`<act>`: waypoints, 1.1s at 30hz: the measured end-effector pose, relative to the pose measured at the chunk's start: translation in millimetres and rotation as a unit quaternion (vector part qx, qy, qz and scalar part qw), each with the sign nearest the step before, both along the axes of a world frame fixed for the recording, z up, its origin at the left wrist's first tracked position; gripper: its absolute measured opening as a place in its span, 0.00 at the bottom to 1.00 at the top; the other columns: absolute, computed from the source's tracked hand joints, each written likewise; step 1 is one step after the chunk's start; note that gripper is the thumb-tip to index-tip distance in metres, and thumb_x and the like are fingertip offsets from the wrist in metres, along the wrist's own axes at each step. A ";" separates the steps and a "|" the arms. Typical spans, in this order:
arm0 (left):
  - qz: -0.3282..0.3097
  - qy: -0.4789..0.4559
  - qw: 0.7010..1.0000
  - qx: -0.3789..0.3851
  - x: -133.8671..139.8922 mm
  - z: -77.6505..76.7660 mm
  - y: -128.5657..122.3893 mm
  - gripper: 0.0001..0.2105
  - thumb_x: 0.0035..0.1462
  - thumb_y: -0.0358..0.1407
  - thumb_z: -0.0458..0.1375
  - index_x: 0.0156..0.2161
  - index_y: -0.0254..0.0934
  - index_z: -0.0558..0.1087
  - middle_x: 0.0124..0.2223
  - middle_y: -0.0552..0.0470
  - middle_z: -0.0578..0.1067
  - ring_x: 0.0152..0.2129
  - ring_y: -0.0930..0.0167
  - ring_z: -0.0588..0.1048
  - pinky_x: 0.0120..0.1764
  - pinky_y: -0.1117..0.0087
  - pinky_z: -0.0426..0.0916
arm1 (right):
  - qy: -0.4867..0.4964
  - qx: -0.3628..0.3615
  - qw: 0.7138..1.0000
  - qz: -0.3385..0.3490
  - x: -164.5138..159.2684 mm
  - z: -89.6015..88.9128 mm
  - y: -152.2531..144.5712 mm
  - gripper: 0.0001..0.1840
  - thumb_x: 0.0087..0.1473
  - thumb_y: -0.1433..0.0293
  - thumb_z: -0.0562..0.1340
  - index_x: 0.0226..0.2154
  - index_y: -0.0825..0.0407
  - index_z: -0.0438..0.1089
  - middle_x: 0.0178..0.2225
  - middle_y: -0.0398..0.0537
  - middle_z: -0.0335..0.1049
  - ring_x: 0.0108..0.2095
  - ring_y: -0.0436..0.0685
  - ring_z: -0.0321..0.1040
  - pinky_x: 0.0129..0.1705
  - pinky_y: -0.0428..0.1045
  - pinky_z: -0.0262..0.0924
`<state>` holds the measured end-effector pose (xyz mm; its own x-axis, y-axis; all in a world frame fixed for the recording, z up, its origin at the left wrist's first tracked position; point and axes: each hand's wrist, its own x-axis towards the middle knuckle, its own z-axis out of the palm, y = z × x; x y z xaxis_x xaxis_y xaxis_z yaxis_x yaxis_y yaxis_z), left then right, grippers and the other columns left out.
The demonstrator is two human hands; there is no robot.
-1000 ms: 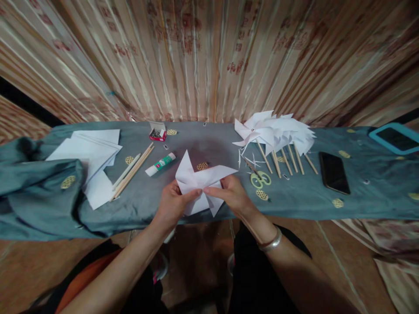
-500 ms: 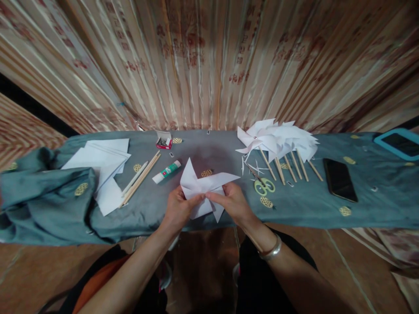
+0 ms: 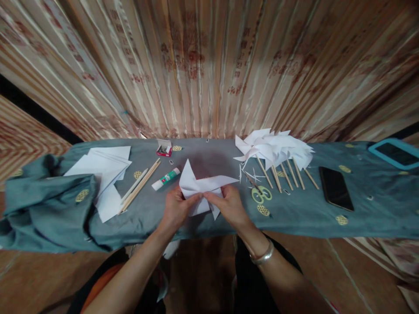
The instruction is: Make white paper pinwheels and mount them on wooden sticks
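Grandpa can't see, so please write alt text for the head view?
Left hand and right hand pinch a white paper pinwheel near its centre. A glue stick, wooden sticks and paper sheets lie left; stick-mounted pinwheels, scissors and a smartphone right.

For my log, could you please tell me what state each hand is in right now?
Left hand: closed, holding the paper pinwheel.
Right hand: closed, holding the same paper pinwheel.
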<state>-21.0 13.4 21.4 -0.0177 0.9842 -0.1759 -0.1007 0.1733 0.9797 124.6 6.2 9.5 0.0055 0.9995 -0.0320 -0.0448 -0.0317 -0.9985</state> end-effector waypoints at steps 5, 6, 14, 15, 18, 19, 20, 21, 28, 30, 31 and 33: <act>-0.015 -0.019 1.000 -0.008 3.6 1.3 2.6 0.17 0.34 0.34 0.71 0.35 0.37 0.79 0.31 0.50 0.81 0.25 0.66 0.77 0.31 0.69 0.71 | 0.049 -0.007 0.999 0.016 5.7 -2.6 1.1 0.13 0.45 0.67 0.68 0.37 0.52 0.77 0.36 0.49 0.79 0.36 0.60 0.75 0.40 0.52 0.68; -0.021 -0.017 1.000 -0.011 4.1 1.7 3.4 0.18 0.33 0.34 0.71 0.36 0.38 0.79 0.31 0.50 0.82 0.25 0.66 0.77 0.31 0.69 0.71 | 0.057 -0.011 0.998 0.018 6.9 -3.4 1.1 0.13 0.44 0.67 0.68 0.37 0.52 0.77 0.36 0.48 0.79 0.37 0.60 0.75 0.40 0.52 0.68; -0.043 -0.008 0.999 -0.012 13.0 4.4 8.5 0.15 0.33 0.33 0.71 0.33 0.38 0.80 0.32 0.50 0.82 0.26 0.66 0.77 0.32 0.68 0.72 | 0.084 -0.028 0.996 0.008 15.6 -4.8 0.2 0.15 0.44 0.67 0.69 0.38 0.51 0.77 0.39 0.49 0.79 0.40 0.62 0.75 0.44 0.55 0.68; -0.042 -0.013 0.999 -0.014 15.3 5.0 9.1 0.16 0.33 0.33 0.71 0.33 0.39 0.80 0.31 0.50 0.82 0.25 0.66 0.77 0.32 0.68 0.72 | 0.085 -0.028 0.996 0.007 17.3 -4.3 0.2 0.16 0.43 0.67 0.69 0.38 0.51 0.77 0.40 0.49 0.79 0.41 0.62 0.75 0.45 0.56 0.68; -0.025 -0.034 0.998 -0.036 23.3 7.7 10.5 0.16 0.30 0.32 0.72 0.31 0.38 0.79 0.29 0.51 0.81 0.23 0.66 0.77 0.31 0.68 0.71 | 0.094 -0.019 0.995 -0.004 23.2 -2.5 -0.1 0.19 0.42 0.65 0.70 0.40 0.51 0.75 0.40 0.49 0.78 0.40 0.61 0.74 0.44 0.55 0.68; -0.016 -0.044 0.998 -0.046 26.2 8.7 10.8 0.15 0.29 0.33 0.72 0.30 0.37 0.79 0.28 0.51 0.81 0.22 0.67 0.76 0.30 0.69 0.71 | 0.099 -0.021 0.995 -0.011 25.4 -1.8 -0.2 0.20 0.41 0.65 0.71 0.39 0.51 0.74 0.39 0.48 0.78 0.39 0.60 0.74 0.43 0.53 0.69; -0.009 -0.054 0.997 -0.055 29.2 9.7 11.1 0.15 0.29 0.33 0.72 0.29 0.36 0.79 0.27 0.51 0.80 0.21 0.67 0.76 0.29 0.69 0.71 | 0.107 -0.027 0.994 -0.019 27.6 -1.1 -0.4 0.21 0.40 0.65 0.71 0.40 0.51 0.74 0.38 0.48 0.78 0.37 0.59 0.74 0.41 0.52 0.69; -0.004 -0.065 0.996 -0.062 32.2 10.4 11.4 0.14 0.28 0.33 0.72 0.28 0.35 0.78 0.26 0.51 0.80 0.21 0.68 0.75 0.29 0.69 0.70 | 0.117 -0.036 0.992 -0.027 29.8 -0.5 -0.7 0.22 0.38 0.65 0.72 0.39 0.51 0.73 0.37 0.47 0.78 0.36 0.58 0.74 0.40 0.51 0.69; -0.007 -0.106 0.990 -0.092 54.8 13.8 13.9 0.15 0.25 0.33 0.72 0.25 0.33 0.77 0.23 0.52 0.79 0.18 0.71 0.73 0.25 0.72 0.68 | 0.153 -0.065 0.985 -0.034 46.9 3.1 -0.9 0.23 0.36 0.65 0.73 0.39 0.52 0.73 0.33 0.45 0.78 0.31 0.56 0.73 0.36 0.50 0.68; -0.014 -0.096 0.991 -0.094 60.6 14.6 14.6 0.15 0.25 0.33 0.72 0.25 0.33 0.77 0.23 0.52 0.78 0.17 0.71 0.73 0.24 0.72 0.68 | 0.146 -0.065 0.986 -0.037 53.5 4.4 -0.6 0.22 0.36 0.64 0.73 0.37 0.52 0.73 0.32 0.46 0.78 0.30 0.56 0.73 0.35 0.51 0.69; -0.017 -0.092 0.991 -0.094 63.2 14.6 14.8 0.15 0.25 0.33 0.71 0.25 0.33 0.77 0.23 0.52 0.78 0.17 0.71 0.73 0.23 0.72 0.67 | 0.144 -0.064 0.987 -0.038 57.1 5.0 -0.5 0.22 0.36 0.64 0.73 0.37 0.52 0.73 0.32 0.46 0.78 0.30 0.56 0.73 0.36 0.51 0.69; -0.025 -0.085 0.992 -0.092 67.6 13.7 15.0 0.15 0.25 0.33 0.71 0.25 0.33 0.77 0.22 0.52 0.78 0.17 0.72 0.72 0.22 0.73 0.67 | 0.145 -0.058 0.987 -0.038 64.0 5.5 -0.5 0.21 0.36 0.64 0.73 0.36 0.52 0.73 0.33 0.46 0.78 0.32 0.57 0.73 0.38 0.52 0.69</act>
<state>46.6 28.3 35.2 0.0753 0.9339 -0.3494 -0.2483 0.3569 0.9005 188.6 5.6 15.0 0.0544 0.9860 -0.1575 -0.3341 -0.1307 -0.9334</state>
